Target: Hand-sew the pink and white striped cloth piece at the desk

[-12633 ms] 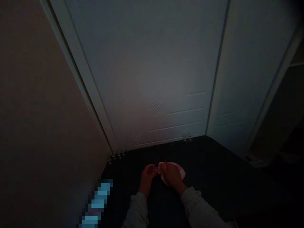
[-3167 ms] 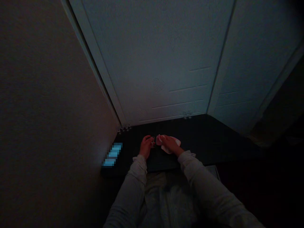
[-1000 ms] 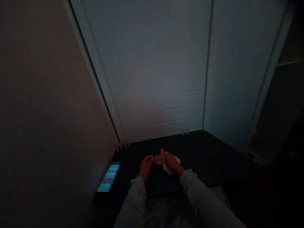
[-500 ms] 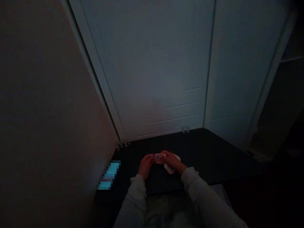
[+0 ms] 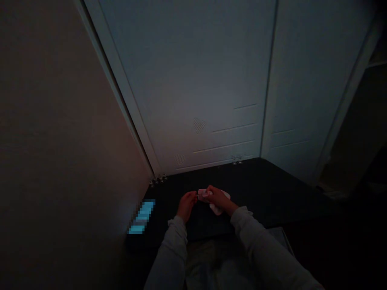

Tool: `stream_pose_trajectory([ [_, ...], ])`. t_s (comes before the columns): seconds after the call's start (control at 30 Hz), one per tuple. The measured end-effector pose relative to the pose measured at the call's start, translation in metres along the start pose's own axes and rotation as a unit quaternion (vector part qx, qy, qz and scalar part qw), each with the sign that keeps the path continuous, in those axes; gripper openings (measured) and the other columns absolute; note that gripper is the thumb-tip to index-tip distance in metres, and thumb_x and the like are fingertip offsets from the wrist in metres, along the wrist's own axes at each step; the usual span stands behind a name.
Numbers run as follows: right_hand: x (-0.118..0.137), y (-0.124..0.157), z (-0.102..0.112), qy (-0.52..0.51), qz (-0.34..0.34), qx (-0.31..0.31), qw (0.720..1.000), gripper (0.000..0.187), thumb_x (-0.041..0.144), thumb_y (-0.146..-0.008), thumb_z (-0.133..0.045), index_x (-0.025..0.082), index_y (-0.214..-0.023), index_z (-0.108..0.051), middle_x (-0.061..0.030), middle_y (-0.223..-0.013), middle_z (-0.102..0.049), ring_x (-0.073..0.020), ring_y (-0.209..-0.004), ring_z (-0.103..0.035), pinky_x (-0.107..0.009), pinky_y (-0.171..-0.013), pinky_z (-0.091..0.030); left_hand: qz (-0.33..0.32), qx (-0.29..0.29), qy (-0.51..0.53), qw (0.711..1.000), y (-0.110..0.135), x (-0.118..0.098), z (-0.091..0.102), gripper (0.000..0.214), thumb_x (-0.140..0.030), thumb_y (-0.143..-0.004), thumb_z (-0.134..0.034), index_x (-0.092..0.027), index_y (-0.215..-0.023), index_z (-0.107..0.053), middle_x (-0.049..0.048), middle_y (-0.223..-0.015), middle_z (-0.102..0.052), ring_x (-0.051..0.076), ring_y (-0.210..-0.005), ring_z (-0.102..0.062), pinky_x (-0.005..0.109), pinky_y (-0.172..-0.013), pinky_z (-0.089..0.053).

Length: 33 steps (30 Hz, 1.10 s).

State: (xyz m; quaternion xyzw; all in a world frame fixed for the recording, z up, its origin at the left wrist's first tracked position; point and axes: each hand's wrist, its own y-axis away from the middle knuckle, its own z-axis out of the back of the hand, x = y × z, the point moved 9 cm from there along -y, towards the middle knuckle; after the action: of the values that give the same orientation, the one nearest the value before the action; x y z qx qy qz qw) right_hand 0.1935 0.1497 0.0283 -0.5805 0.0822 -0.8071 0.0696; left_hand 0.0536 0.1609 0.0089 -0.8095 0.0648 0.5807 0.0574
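Note:
The room is very dark. My right hand (image 5: 218, 199) is closed round a crumpled white cloth (image 5: 216, 208) just above a dark table top (image 5: 256, 193). My left hand (image 5: 186, 204) sits close beside it, its fingers pinched on a small thing that is too dim to name. That small thing lies between the two hands, against the cloth. Grey sleeves cover both forearms.
A lit blue screen (image 5: 142, 217) lies at the table's left edge. Small shiny objects stand by the wall at back left (image 5: 157, 179) and back centre (image 5: 237, 160). Pale panelled doors (image 5: 211, 100) rise behind; a plain wall (image 5: 60, 141) closes the left.
Both hands have stayed together over the table, and the right hand has turned the cloth slightly round the small thing. The view has shifted a little.

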Motion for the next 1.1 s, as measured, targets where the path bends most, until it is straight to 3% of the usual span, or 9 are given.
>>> stream_pose_trajectory([
  [0.17, 0.0023, -0.0003, -0.0005, -0.02, 0.022, -0.011, 0.999, 0.012, 0.028, -0.063, -0.05, 0.017, -0.062, -0.044, 0.0048, -0.057, -0.045, -0.0082, -0.053, -0.041, -0.019, -0.048, -0.032, -0.002, 0.005, -0.007, 1.0, 0.0012, -0.001, -0.0009, 0.03, -0.034, -0.058, -0.062, -0.012, -0.08, -0.059, 0.0037, -0.071, -0.056, 0.009, -0.062, -0.05, 0.023, -0.059, -0.038],
  [0.43, -0.0001, -0.0017, -0.0072, -0.035, 0.031, 0.031, 0.998, 0.014, 0.026, -0.065, -0.048, 0.017, -0.075, -0.05, 0.0025, -0.064, -0.051, -0.0097, -0.057, -0.044, -0.02, -0.051, -0.034, -0.011, 0.006, -0.017, 1.0, 0.0007, -0.0013, -0.0004, 0.029, -0.034, -0.058, -0.063, -0.013, -0.079, -0.059, 0.0032, -0.072, -0.057, 0.01, -0.063, -0.051, 0.023, -0.06, -0.038],
  [0.67, 0.0017, -0.0022, -0.0028, 0.0, 0.041, 0.014, 0.999, 0.017, 0.027, -0.068, -0.045, 0.017, -0.079, -0.052, -0.0016, -0.074, -0.056, -0.012, -0.064, -0.049, -0.022, -0.056, -0.036, -0.02, 0.011, 0.002, 1.0, 0.0004, -0.0016, 0.0014, 0.027, -0.033, -0.06, -0.062, -0.013, -0.079, -0.059, 0.0034, -0.072, -0.057, 0.009, -0.061, -0.05, 0.023, -0.058, -0.038],
  [0.9, -0.0034, -0.0024, -0.0007, 0.064, 0.023, 0.002, 0.998, 0.017, 0.03, -0.069, -0.043, 0.015, -0.064, -0.05, -0.0007, -0.062, -0.053, -0.0107, -0.057, -0.048, -0.02, -0.051, -0.034, 0.005, 0.019, 0.045, 0.999, -0.0012, 0.0016, 0.0007, 0.025, -0.03, -0.061, -0.061, -0.011, -0.078, -0.059, 0.0038, -0.07, -0.056, 0.009, -0.062, -0.051, 0.022, -0.057, -0.037],
  [1.1, 0.0006, -0.0015, -0.0034, 0.032, 0.034, 0.01, 0.999, 0.015, 0.029, -0.068, -0.043, 0.015, -0.068, -0.05, -0.0002, -0.066, -0.055, -0.0109, -0.06, -0.048, -0.02, -0.053, -0.035, 0.006, 0.017, 0.042, 0.999, 0.0002, 0.0017, -0.0008, 0.026, -0.029, -0.059, -0.063, -0.012, -0.078, -0.06, 0.0042, -0.071, -0.058, 0.009, -0.062, -0.051, 0.022, -0.058, -0.036],
])
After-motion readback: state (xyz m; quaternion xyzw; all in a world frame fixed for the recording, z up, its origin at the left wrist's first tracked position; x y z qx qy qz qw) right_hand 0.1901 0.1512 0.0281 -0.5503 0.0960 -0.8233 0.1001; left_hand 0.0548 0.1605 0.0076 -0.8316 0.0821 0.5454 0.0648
